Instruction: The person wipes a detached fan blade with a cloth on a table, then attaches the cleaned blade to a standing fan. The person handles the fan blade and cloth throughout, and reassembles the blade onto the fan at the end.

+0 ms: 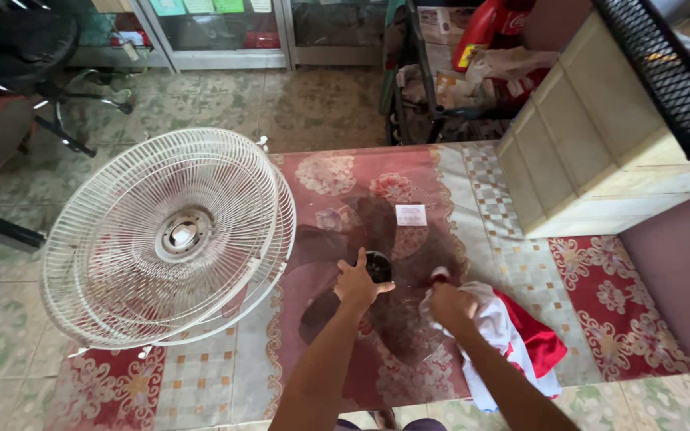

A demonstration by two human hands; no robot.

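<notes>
A dark see-through fan blade [361,239] lies flat on a red flowered mat [409,172] on the floor. My left hand [358,281] rests on the blade beside its black hub [378,266], fingers spread over it. My right hand [450,303] grips a white and red cloth [513,335] and presses it on a blade wing just right of the hub. A small white paper label [410,214] sits on the far wing.
Two white wire fan guards [169,239] lie stacked at the left, partly on the mat. A tiled block [592,144] stands at the right with a black mesh basket [664,72] above. Chair legs [73,104], glass cabinets and a cluttered rack line the back.
</notes>
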